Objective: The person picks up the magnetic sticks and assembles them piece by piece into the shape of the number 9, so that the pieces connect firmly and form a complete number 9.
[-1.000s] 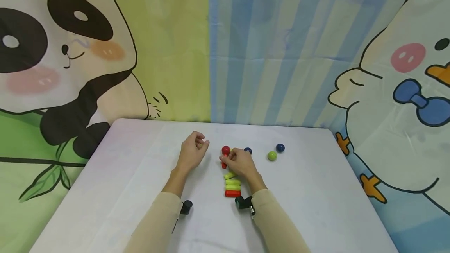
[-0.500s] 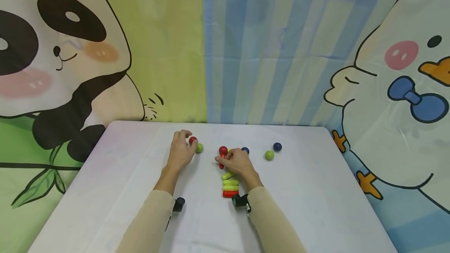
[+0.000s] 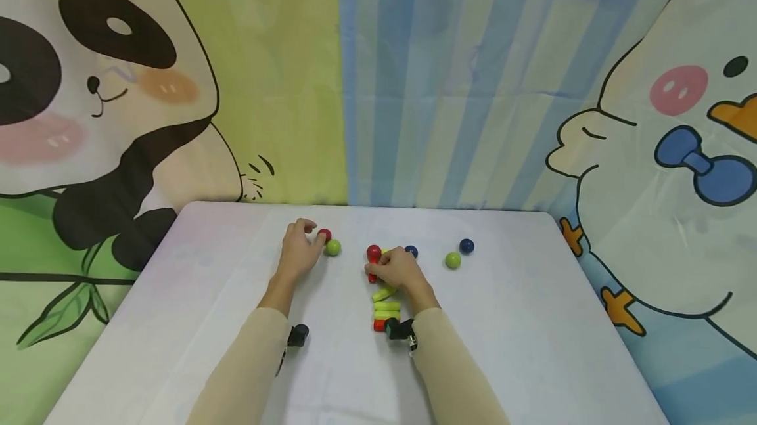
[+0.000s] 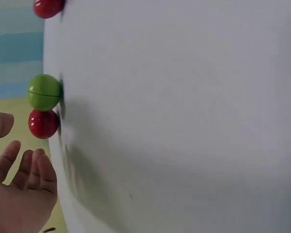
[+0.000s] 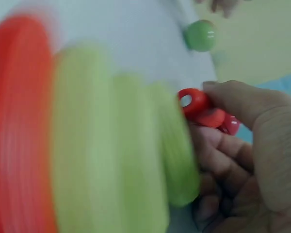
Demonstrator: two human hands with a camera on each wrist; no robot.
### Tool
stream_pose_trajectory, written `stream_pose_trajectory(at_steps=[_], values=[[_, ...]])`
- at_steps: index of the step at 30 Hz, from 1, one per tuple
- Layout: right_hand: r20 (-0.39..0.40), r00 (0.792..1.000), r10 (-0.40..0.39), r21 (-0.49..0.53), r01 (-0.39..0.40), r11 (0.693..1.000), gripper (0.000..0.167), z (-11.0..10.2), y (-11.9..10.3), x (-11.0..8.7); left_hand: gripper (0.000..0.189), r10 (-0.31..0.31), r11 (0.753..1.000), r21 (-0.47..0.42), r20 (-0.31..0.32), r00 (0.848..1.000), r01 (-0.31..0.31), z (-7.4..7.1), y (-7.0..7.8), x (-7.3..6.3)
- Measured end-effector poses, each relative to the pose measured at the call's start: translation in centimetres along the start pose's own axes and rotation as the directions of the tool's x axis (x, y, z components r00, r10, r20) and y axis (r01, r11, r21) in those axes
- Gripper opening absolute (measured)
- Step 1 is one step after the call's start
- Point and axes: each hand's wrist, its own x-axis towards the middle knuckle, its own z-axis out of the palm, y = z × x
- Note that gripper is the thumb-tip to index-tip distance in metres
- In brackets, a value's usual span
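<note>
Left hand (image 3: 298, 252): grip released, near the red ball (image 4: 43, 124) and green ball (image 4: 44, 92) on the worktop (image 3: 532, 313). Right hand (image 3: 402, 270): grip pinching the red piece (image 5: 196, 103), near yellow blocks (image 3: 387, 306).

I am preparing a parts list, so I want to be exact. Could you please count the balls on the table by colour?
Red balls: 2
Green balls: 2
Blue balls: 2, one partly behind the right hand
Total: 6. A yellow-green bit near that hand is too hidden to identify, so I left it out.
</note>
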Motion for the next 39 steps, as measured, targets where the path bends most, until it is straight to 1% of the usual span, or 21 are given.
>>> stream_pose_trajectory(at_steps=[3,4,6,10,14,17,20,22,24,28,32,35,39], values=[[0.015,1.000,0.002,0.039,-0.003,0.999,0.046,-0.2,0.1,0.3,0.040,-0.044,0.998,-0.053,0.012,0.999,0.044,0.0,0.0,0.6],[0.020,1.000,0.007,0.045,-0.008,0.999,0.045,-0.3,0.0,0.3,0.041,-0.055,0.997,-0.057,0.020,0.998,0.056,0.0,-0.1,0.7],[0.026,1.000,0.017,0.053,-0.018,0.998,0.042,-0.3,0.0,0.2,0.041,-0.058,0.997,-0.052,0.035,0.998,0.059,0.0,-0.2,0.8],[0.038,0.999,0.029,0.074,-0.032,0.997,0.038,-0.3,0.0,-0.2,0.045,-0.035,0.999,-0.014,0.076,0.996,0.036,-0.1,-0.5,0.6],[0.045,0.999,0.005,0.097,-0.010,0.995,0.037,-0.2,0.0,-0.3,0.048,-0.006,1.000,0.020,0.126,0.992,0.004,0.1,-0.8,0.5],[0.046,0.999,-0.008,0.101,0.003,0.995,0.035,-0.2,0.0,-0.5,0.050,0.026,0.998,0.044,0.147,0.989,-0.033,0.3,-1.0,0.5],[0.043,0.999,-0.017,0.097,0.013,0.995,0.034,-0.4,0.1,-0.6,0.051,0.057,0.996,0.058,0.141,0.988,-0.066,0.5,-1.1,0.5],[0.040,0.999,-0.020,0.100,0.016,0.995,0.034,-0.5,0.1,-0.6,0.050,0.067,0.996,0.053,0.129,0.989,-0.074,0.6,-1.1,0.5],[0.039,0.999,-0.016,0.102,0.012,0.995,0.033,-0.7,0.1,-0.7,0.047,0.060,0.997,0.030,0.118,0.991,-0.064,0.7,-1.1,0.6],[0.057,0.998,-0.007,0.097,0.002,0.995,0.032,-0.8,-0.2,-0.6,0.039,0.019,1.000,-0.024,0.098,0.995,-0.016,0.5,-1.4,0.6],[0.072,0.997,0.002,0.093,-0.009,0.996,0.033,-1.0,-0.3,-0.4,0.036,0.014,0.999,-0.035,0.075,0.997,-0.012,0.3,-1.7,0.6],[0.076,0.997,0.006,0.120,-0.015,0.993,0.030,-1.1,-0.4,-0.1,0.039,0.018,0.999,-0.039,0.063,0.998,-0.015,-0.2,-1.6,0.3],[0.083,0.997,0.004,0.156,-0.017,0.988,0.029,-1.2,-0.4,0.1,0.043,0.005,0.996,-0.085,0.093,0.996,0.003,-1.4,-0.8,-0.5]])
